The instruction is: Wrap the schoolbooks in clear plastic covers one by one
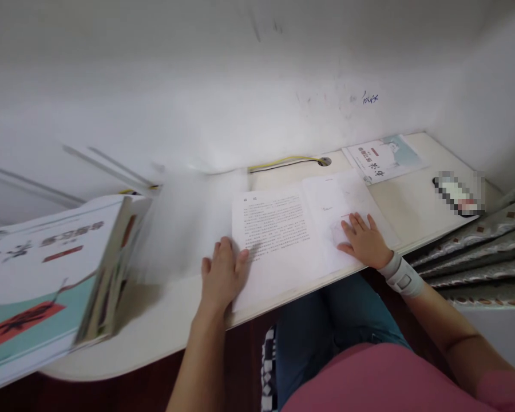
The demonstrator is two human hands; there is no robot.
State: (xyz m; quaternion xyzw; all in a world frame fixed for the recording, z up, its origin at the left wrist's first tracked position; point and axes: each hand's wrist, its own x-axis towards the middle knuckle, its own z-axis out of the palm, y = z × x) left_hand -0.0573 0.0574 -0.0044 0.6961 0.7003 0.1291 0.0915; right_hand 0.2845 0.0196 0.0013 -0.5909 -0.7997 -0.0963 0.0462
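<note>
An open book (278, 274) lies on the narrow desk in front of me, its left page filled with lines of printed text and its right page mostly blank. My left hand (224, 272) rests at the book's left edge, fingers a little apart, thumb over the page margin. Flat on the right page lies my right hand (363, 237), fingers spread, with a pale band (401, 274) around the wrist. Left of the book, a blurred translucent sheet or cover (180, 223) reaches toward the wall; its exact kind is unclear.
A thick stack of books (47, 274) with a white and green cover sits at the left. Another booklet (384, 157) lies at the back right, near a cable hole (324, 162). A pixelated phone-like object (458, 194) is by the right end. Patterned curtain folds (484, 246) hang at right.
</note>
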